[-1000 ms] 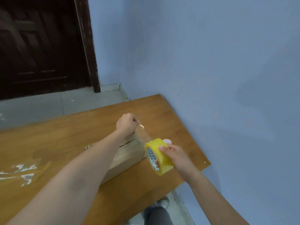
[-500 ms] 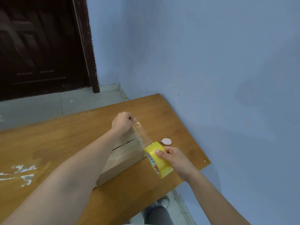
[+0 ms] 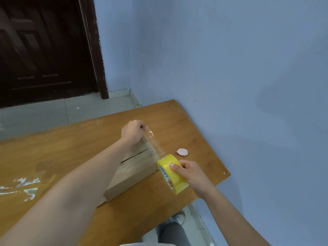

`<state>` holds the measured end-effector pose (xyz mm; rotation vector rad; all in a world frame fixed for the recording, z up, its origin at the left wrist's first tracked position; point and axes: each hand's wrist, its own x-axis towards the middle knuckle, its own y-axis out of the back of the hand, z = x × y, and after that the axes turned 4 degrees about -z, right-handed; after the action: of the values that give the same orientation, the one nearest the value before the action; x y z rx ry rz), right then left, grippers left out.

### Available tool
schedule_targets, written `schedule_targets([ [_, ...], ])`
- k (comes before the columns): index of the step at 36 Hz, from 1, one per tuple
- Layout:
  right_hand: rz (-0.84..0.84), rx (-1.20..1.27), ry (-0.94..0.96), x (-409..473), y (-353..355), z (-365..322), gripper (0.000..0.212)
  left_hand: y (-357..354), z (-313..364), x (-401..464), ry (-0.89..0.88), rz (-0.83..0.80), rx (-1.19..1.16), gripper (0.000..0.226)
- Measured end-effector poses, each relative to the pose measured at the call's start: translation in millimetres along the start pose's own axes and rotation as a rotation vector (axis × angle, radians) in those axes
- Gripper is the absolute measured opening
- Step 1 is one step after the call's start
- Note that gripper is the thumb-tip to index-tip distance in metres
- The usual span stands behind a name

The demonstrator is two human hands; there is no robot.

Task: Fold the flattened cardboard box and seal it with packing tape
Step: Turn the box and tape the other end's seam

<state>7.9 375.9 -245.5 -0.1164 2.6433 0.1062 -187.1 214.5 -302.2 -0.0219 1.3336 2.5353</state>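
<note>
Change: since a second ago, left hand [image 3: 132, 131] has drawn the clear strip [image 3: 153, 145] longer; roll sits lower.
Left hand: closed, pinching the strip's free end.
Box [image 3: 131, 173]: mid-desk [image 3: 53, 157], toward its right edge; light, stiff cardboard, seam unsealed.
Roll [image 3: 173, 173]: gripped by right hand [image 3: 192, 173]; strip likely flimsy, clingy, so hold taut.

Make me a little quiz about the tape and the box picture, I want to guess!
1. True or false: the right hand holds the yellow tape roll.
2. What does the left hand pinch?
A. the pink round thing
B. the end of the clear tape strip
C. the door
3. Fill in: the cardboard box sits on the wooden ____.

Key: 1 true; 2 B; 3 table.
</note>
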Motion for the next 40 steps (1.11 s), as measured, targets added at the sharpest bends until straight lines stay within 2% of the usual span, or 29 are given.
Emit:
schedule_targets([
  [5,-0.026,-0.131,0.033,-2.2,-0.5,3.7,0.028,-2.8,-5.2,0.9,0.015,0.004,-0.016,0.02],
  [7,-0.036,-0.111,0.04,-3.3,0.8,4.9,0.024,-4.0,-6.4,0.5,0.017,0.014,-0.019,0.021],
  [11,-0.006,-0.067,0.055,-2.7,-1.2,4.2,0.044,-7.3,-3.0,1.6,0.011,0.046,-0.045,0.021],
  [16,0.011,-0.05,0.017,1.1,-3.6,11.2,0.041,-14.1,-7.7,4.5,-0.003,0.068,-0.069,0.022],
  [24,0.016,0.035,-0.03,6.0,-6.6,12.8,0.03,-23.7,-16.5,3.1,-0.094,0.21,-0.058,0.022],
  [33,0.019,0.045,-0.069,9.8,-4.5,16.5,0.032,-29.5,-20.8,2.4,-0.131,0.228,-0.048,0.023],
  [40,0.028,0.027,-0.07,11.2,-4.3,18.2,0.041,-30.9,-23.0,3.0,-0.104,0.164,-0.061,0.023],
])
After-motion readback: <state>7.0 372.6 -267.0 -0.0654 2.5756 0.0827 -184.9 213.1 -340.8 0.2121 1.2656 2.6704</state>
